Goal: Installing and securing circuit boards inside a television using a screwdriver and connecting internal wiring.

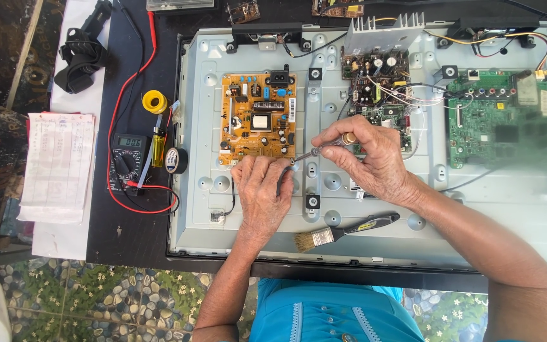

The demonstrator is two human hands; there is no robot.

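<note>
On the metal panel (375, 234), both hands grip a screwdriver (324, 149) beside the brush (343, 231).

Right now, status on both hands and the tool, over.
Right hand grips screwdriver, tip by orange board. Left hand steadies on metal panel. Paintbrush lies near.

Meter screen: a small grey-green rectangular display (130, 142) at the top of my black multimeter (126, 163), left of the metal back panel (375, 228).
Board label: a narrow upright white sticker (292, 110) on the right edge of the orange circuit board (258, 118), just above my left hand (262, 196).
Paper sheet: a white printed form (58, 166), taller than wide, lying far left, well apart from the meter.
Panel sticker: a small white tag (354, 185) just under my right hand (375, 161), partly hidden.
</note>
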